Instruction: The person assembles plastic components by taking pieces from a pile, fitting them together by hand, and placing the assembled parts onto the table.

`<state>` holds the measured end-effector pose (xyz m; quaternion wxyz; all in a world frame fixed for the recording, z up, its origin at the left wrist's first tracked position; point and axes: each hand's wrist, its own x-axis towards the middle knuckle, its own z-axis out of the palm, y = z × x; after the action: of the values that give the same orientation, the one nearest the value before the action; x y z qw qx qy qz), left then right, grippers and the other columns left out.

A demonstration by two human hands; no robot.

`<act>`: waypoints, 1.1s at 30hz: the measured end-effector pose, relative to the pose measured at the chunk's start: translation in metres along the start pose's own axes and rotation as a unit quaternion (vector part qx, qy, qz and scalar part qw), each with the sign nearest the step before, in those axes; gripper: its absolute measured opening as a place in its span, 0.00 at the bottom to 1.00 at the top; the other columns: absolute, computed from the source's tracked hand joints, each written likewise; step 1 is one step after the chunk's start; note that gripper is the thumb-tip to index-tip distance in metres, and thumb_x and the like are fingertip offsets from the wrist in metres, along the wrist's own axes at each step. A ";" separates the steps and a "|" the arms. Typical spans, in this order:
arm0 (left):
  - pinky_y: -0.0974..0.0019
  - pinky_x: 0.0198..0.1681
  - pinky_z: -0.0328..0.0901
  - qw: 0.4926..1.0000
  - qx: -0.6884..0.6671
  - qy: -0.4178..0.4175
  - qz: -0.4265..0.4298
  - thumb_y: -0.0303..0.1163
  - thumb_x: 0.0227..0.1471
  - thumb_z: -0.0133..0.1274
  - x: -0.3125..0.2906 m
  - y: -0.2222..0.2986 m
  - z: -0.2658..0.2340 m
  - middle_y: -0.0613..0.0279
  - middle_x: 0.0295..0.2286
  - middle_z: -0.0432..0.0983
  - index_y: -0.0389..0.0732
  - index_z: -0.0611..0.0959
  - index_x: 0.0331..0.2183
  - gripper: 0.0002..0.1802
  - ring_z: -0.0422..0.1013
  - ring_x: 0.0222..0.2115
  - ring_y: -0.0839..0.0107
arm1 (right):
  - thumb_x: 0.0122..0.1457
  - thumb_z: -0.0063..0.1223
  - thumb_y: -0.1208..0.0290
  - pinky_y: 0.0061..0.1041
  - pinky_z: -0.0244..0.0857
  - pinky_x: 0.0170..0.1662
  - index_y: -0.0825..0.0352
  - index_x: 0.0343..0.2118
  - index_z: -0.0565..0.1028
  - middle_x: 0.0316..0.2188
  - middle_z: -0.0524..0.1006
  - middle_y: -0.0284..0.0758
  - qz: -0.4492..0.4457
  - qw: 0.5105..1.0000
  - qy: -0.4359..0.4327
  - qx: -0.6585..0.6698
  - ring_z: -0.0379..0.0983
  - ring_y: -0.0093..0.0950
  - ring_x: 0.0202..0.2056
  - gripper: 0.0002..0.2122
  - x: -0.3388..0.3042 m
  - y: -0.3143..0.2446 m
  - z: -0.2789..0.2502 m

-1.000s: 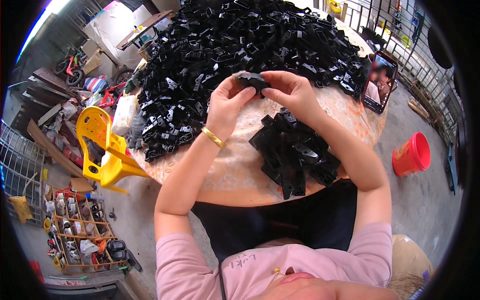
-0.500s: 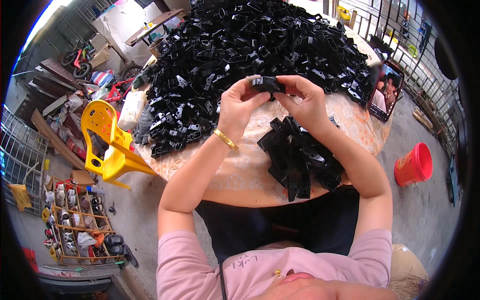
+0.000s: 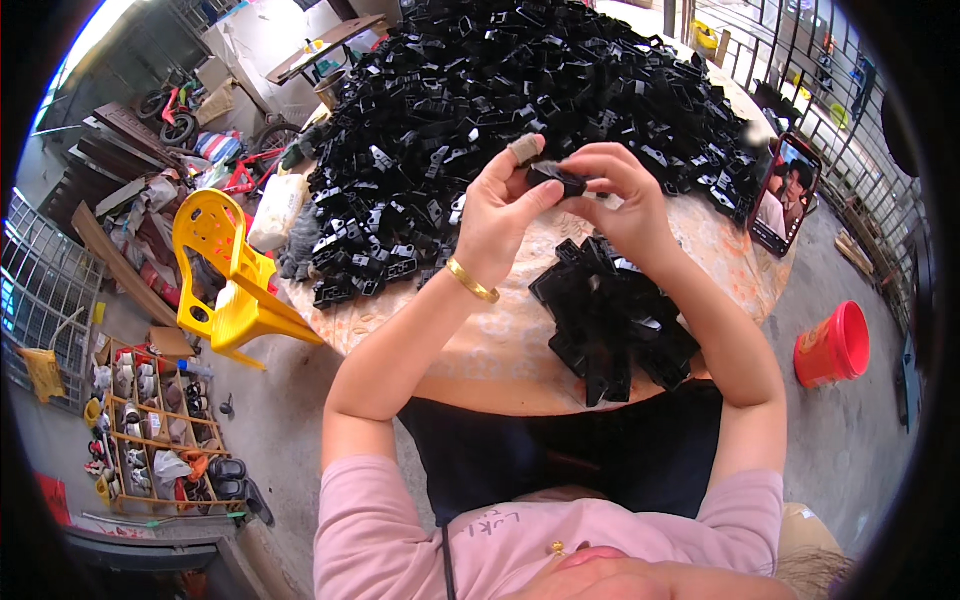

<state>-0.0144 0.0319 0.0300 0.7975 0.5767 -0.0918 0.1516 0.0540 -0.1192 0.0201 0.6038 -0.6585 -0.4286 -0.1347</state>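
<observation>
A small black plastic part (image 3: 556, 181) is held up over the table between my two hands. My left hand (image 3: 497, 218) pinches it between thumb and fingers; a beige wrap covers one fingertip, and a gold bangle circles the wrist. From the other side, my right hand (image 3: 628, 205) has its curled fingers and thumb at the part's right end. Below my right hand lies a small heap of black plastic parts (image 3: 620, 325), near the table's front edge. Beyond both hands rises a much larger pile of similar black parts (image 3: 540, 85).
A patterned cloth covers the round table (image 3: 480, 345). On its right edge a phone (image 3: 785, 195) stands upright with its screen lit. A yellow plastic chair (image 3: 235, 285) is at the left, above a shoe rack (image 3: 160, 425). A red bucket (image 3: 832, 345) sits on the floor at right.
Both hands have shifted slightly right in the picture, as has the whole scene. The black part has been turned between my fingers, and my left index finger now points up off it.
</observation>
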 end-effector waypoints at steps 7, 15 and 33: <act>0.72 0.39 0.67 0.954 0.272 -0.079 0.101 0.23 0.45 0.55 -0.008 0.012 0.003 0.55 0.39 0.73 0.36 0.72 0.45 0.21 0.71 0.38 0.70 | 0.39 0.64 0.76 0.23 0.65 0.42 0.62 0.48 0.71 0.42 0.73 0.30 0.141 0.965 -0.194 0.103 0.68 0.22 0.42 0.27 0.014 0.025 -0.036; 0.59 0.41 0.63 0.791 0.449 -0.341 0.238 0.44 0.38 0.60 -0.033 0.005 0.032 0.55 0.33 0.72 0.40 0.75 0.43 0.30 0.68 0.33 0.57 | 0.44 0.59 0.69 0.27 0.65 0.40 0.66 0.36 0.76 0.33 0.73 0.37 -0.005 0.939 -0.150 -0.309 0.70 0.35 0.36 0.14 0.006 0.069 -0.040; 0.62 0.38 0.65 0.679 0.721 0.072 0.119 0.33 0.39 0.57 0.020 -0.012 -0.049 0.51 0.27 0.75 0.34 0.78 0.31 0.15 0.70 0.30 0.56 | 0.48 0.55 0.65 0.31 0.65 0.40 0.68 0.34 0.76 0.30 0.76 0.42 0.082 0.953 -0.150 -0.251 0.72 0.38 0.36 0.13 0.009 0.063 -0.039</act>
<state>0.0072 0.0778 0.0100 0.1139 0.9447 0.0354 0.3055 0.1183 -0.1451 -0.0074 0.3570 -0.8342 -0.4109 -0.0879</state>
